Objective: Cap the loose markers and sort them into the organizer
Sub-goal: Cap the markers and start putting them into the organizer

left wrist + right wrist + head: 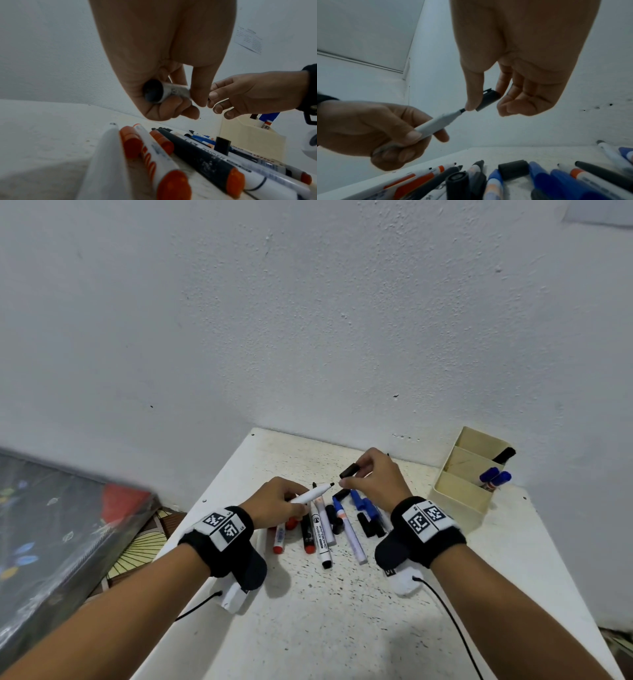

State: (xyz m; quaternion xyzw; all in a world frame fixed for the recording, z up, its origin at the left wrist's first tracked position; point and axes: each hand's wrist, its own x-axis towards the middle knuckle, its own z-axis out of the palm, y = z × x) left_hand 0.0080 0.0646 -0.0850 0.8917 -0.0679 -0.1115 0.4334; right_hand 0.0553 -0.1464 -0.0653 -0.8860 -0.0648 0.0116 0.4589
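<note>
- Here we see the left hand [277, 501] curled around an uncapped white marker [310, 495], whose small black tip points toward the right hand [375, 479].
- The right hand pinches a black cap [348, 470] between thumb and fingers, holding it just beside the marker's tip; in the right wrist view the thumb nearly touches that tip, and the cap's open end [478, 108] is not yet on it.
- From the left wrist view we look at the marker's dark rear end [151, 91], sticking out of the closed fingers.
- Both hands hover above the loose markers [323, 529], which lie close together on the surface [342, 611]: we count two barrels with red end plugs, one long white barrel printed "WHITEBOARD MARKER" with a black end, one white barrel with a blue tip, and a blue marker or caps farther back; the exact total we cannot tell, since the hands cover some.
- Several short black caps [370, 527] lie among them; we make out about three.
- The cream organizer [459, 498] stands at the right rear of the surface, well apart from the pile, with three compartments: the middle one holds two blue-capped markers [495, 477], the rear one a black-capped marker [503, 455].
- The surface is white with dark speckles and pushed against a white wall [308, 320].
- To the left we see a dark patterned sheet [51, 529] with a red patch.
</note>
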